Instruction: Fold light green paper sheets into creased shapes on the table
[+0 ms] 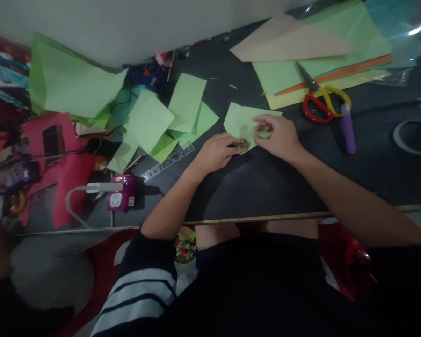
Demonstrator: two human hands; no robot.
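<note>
A light green sheet of paper (240, 119) lies on the dark table between my hands. My left hand (217, 152) is closed, its fingertips holding the near left edge of the sheet. With curled fingers, my right hand (279, 135) grips the paper's right part, where a bit of it is bent up. The fingers partly hide how the paper is folded there. Several other green paper pieces (150, 117) lie to the left of my hands, partly over a clear ruler (168, 162). Scissors (327, 100) with red and yellow handles and a purple glue stick (348, 131) rest right of my right hand.
Coloured sheets (298, 40) and clear plastic lie at the back right. A pale ring (400, 136) is at the right. A purple power adapter (122, 193) with a white cable stands near the front edge, beside red sheets (68, 178) and clutter. Part of another person shows far left.
</note>
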